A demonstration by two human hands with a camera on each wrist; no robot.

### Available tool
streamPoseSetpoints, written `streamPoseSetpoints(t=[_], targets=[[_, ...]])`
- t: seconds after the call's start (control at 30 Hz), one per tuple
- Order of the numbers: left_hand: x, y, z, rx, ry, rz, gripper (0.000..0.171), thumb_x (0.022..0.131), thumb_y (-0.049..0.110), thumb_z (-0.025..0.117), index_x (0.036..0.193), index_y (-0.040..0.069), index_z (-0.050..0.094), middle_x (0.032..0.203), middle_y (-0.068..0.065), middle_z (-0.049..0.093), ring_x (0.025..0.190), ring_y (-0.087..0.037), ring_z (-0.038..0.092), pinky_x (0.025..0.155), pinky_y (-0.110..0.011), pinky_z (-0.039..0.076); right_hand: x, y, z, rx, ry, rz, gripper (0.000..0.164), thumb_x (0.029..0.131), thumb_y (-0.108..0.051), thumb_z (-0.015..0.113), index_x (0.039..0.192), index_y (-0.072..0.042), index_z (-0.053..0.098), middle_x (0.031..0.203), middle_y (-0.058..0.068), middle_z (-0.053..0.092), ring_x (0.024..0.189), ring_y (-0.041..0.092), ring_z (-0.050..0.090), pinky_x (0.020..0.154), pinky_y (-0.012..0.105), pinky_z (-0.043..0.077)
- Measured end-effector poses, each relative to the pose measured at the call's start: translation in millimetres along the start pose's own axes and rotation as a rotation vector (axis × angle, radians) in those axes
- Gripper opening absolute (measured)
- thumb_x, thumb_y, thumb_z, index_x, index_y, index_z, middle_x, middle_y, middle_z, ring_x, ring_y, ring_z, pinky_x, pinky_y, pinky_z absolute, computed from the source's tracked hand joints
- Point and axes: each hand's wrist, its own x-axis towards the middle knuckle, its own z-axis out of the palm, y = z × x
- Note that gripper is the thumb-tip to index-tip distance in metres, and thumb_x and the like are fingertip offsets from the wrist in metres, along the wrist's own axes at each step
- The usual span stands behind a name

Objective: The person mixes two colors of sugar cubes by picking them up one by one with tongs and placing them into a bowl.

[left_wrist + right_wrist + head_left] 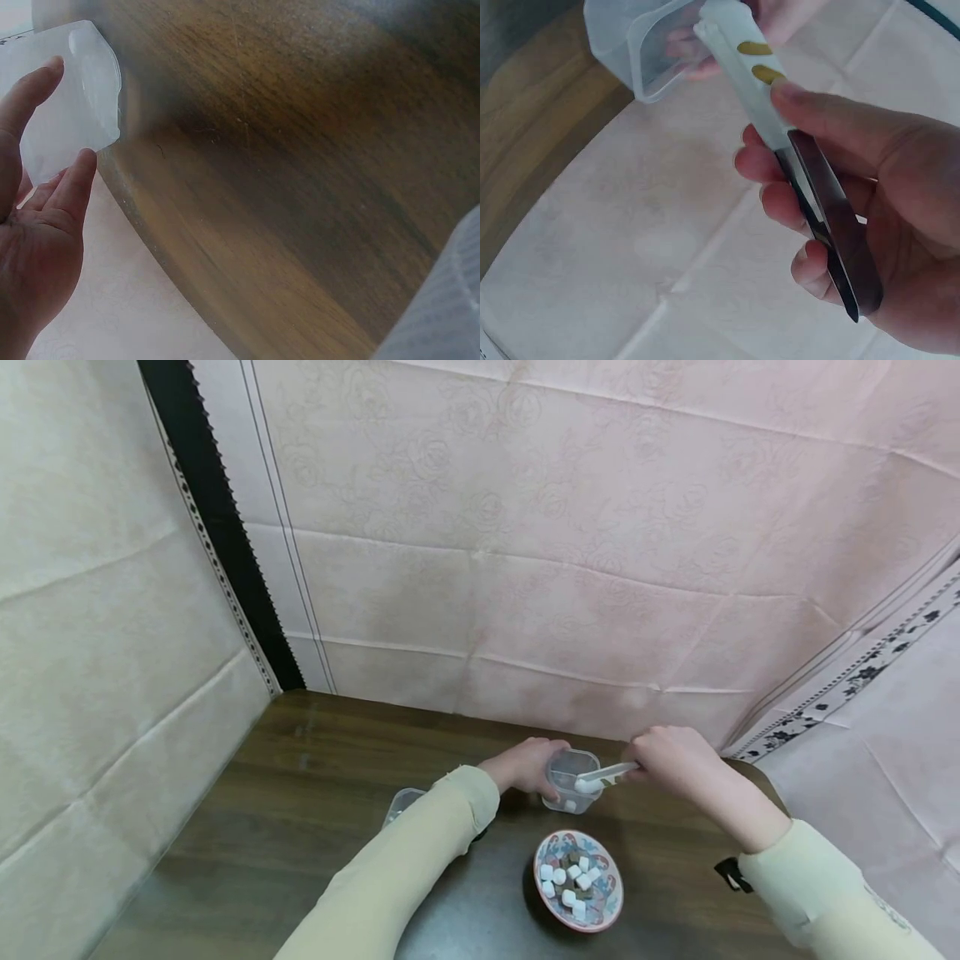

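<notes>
My left hand [528, 767] holds a translucent plastic container [564, 767] tilted above the table, its mouth toward my right hand. In the left wrist view, the thumb and fingers [73, 187] lie on either side of the container [64, 97]. My right hand [675, 756] grips small tongs [761, 97], with dark handles and white ends bearing gold ovals. The tongs' tips are at the container's mouth. Whether they pinch a white piece is unclear. A white piece [571, 806] shows at the container's lower end.
Nearer me stands a patterned bowl [616, 893] with several small white cubes [583, 882] in it. A second clear container [403, 799] sits partly behind my left sleeve. Light cloth [480, 577] hangs beyond the brown wooden table [300, 827] and along its sides.
</notes>
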Motion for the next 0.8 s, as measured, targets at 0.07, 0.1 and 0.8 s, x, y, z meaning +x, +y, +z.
streamPoseSetpoints(t=[0.07,0.1,0.8], targets=[[0.0,-0.3,0.1,-0.003,0.001,-0.001,0.085,0.081,0.029,0.096,0.153,0.012,0.054,0.143,-0.006,0.066,0.134,-0.025,0.056,0.113,-0.028,0.045,-8,-4,-3,0.008,0.011,-0.023,0.031,0.077,-0.025,0.093,0.066,-0.027,0.064,0.065,-0.014,0.055,0.056,0.010,0.049,0.048,0.038,0.047],[-0.1,-0.3,-0.1,-0.003,0.001,-0.001,0.085,0.081,0.028,0.096,0.153,0.012,0.054,0.142,-0.006,0.066,0.133,-0.025,0.057,0.113,-0.027,0.045,-11,-6,-4,0.015,0.017,-0.036,0.031,0.078,-0.023,0.093,0.066,-0.027,0.064,0.065,-0.015,0.055,0.057,0.009,0.048,0.048,0.037,0.047],[1.0,0.2,0.4,0.005,0.005,-0.001,0.084,0.082,0.028,0.096,0.152,0.011,0.054,0.136,-0.007,0.068,0.127,-0.024,0.058,0.111,-0.029,0.047,-49,-43,8,0.031,-0.050,-0.141,0.031,0.073,-0.029,0.096,0.068,-0.027,0.065,0.070,-0.016,0.056,0.067,0.011,0.059,0.053,0.034,0.049]])
